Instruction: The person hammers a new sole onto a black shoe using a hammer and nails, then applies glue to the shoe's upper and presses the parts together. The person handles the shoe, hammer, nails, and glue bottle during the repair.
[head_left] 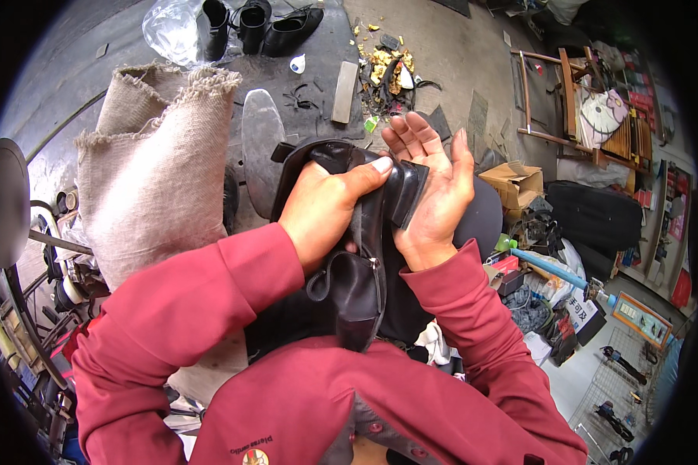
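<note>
A black leather ankle boot (371, 221) is held over my lap, its block heel pointing to the right. My left hand (322, 198) wraps around the boot, with the thumb pressed along the leather near the heel (408, 195). The boot's soft shaft (353, 298) hangs down toward me, and a zip runs along it. My right hand (438, 194) is turned palm up with its fingers stretched out, close against the heel, gripping nothing. Just beyond the boot stands a grey, sole-shaped flat plate (261, 147).
Coarse beige cloth (159, 163) drapes at the left. Several black shoes (252, 29) stand at the far side beside a clear plastic bag (171, 31). A grey rectangular block (344, 91) and a scrap heap (392, 74) lie ahead. At right are a cardboard box (512, 184) and wooden chair (570, 108).
</note>
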Motion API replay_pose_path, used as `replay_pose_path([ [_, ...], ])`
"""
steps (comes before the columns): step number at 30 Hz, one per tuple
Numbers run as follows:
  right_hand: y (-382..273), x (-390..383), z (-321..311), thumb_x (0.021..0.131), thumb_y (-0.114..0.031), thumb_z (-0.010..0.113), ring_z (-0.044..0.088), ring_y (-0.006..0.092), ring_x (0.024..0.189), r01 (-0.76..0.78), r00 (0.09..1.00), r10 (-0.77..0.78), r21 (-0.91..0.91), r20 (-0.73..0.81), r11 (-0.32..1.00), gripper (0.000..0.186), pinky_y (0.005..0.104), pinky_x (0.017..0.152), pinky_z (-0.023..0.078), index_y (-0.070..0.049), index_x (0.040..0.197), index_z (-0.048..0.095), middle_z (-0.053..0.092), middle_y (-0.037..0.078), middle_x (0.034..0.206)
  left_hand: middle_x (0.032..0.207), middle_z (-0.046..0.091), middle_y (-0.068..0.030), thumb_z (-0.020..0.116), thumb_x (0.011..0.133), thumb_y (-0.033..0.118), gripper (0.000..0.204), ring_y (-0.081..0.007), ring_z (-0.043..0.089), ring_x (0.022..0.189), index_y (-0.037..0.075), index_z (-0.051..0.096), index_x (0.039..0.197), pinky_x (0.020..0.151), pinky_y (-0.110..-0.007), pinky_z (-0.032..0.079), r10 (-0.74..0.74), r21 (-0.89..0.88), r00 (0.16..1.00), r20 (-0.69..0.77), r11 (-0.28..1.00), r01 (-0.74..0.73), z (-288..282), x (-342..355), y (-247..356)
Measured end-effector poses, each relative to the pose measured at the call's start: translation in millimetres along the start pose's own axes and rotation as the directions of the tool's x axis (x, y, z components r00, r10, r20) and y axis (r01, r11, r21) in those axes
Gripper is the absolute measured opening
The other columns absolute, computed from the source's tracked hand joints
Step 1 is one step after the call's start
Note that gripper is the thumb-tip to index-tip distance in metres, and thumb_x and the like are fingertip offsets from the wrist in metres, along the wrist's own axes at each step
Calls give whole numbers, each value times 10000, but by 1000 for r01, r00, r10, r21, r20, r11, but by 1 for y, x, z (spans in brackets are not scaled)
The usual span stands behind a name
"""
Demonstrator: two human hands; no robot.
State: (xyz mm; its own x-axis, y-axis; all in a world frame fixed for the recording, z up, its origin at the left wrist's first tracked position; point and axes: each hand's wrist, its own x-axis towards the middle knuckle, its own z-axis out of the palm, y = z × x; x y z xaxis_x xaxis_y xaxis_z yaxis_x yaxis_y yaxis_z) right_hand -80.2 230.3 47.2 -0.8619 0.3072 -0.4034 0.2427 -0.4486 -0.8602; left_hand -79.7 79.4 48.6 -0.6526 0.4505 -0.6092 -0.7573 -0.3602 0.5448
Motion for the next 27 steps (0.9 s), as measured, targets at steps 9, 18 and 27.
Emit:
replay_pose_path([
  [9, 8, 5, 2, 1059, -565, 431, 661, 288, 1105, 36, 997, -47, -167, -59, 985, 658, 388, 1022, 494, 35, 1232, 638, 704, 167, 1176, 638, 636, 2, 679, 992, 273, 298, -93, 526, 471, 29, 727, 828, 439, -292, 389, 79, 59, 995, -64, 995, -75, 3, -1, -9],
  [18, 11, -1, -2, 1045, -601, 440, 635, 299, 1143, -93, 995, 95, 47, -36, 995, 708, 425, 1049, 504, 51, 1260, 612, 675, 182, 1211, 856, 718, -27, 685, 987, 204, 221, -96, 624, 728, -13, 729, 980, 661, -290, 506, 224, -23, 975, 7, 974, -224, -1, -4, -18],
  [27, 6, -8, -2, 1035, -649, 435, 646, 290, 1136, -276, 960, 281, 185, -3, 943, 767, 423, 1037, 523, 47, 1290, 631, 685, 172, 1195, 1010, 730, -44, 710, 998, 175, 207, -116, 647, 929, -9, 713, 1092, 828, -298, 528, 247, 73, 962, 112, 964, -256, -5, -6, -14],
])
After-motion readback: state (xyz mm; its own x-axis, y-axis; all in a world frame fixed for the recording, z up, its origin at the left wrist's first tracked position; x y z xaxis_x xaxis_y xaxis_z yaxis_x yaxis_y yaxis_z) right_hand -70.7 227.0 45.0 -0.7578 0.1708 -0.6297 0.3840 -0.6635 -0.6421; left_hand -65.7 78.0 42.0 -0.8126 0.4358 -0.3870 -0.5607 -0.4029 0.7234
